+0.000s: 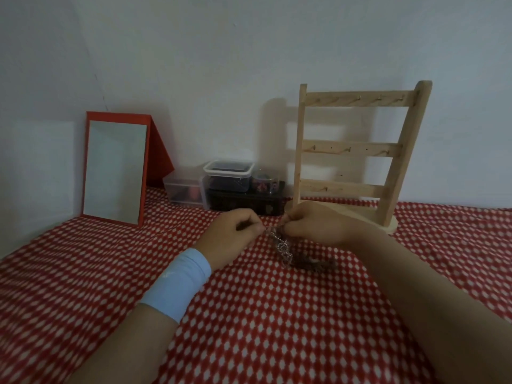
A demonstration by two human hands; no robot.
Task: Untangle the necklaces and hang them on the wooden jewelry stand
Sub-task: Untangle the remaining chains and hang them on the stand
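Silver necklaces point(283, 247) pinched btwn left hand point(232, 236) & right hand point(315, 225), rest hanging below.

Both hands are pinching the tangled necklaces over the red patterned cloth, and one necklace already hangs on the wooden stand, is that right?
Not quite: the head view shows the wooden stand with bare hooks, no necklace on it yet. The left hand and right hand do pinch the tangled necklaces over the red patterned cloth.

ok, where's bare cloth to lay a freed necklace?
Free: red-and-white patterned cloth between red-framed mirror and left hand; also right of the wooden jewelry stand. Crowded: clear plastic boxes at the back, tangled necklaces below right hand.
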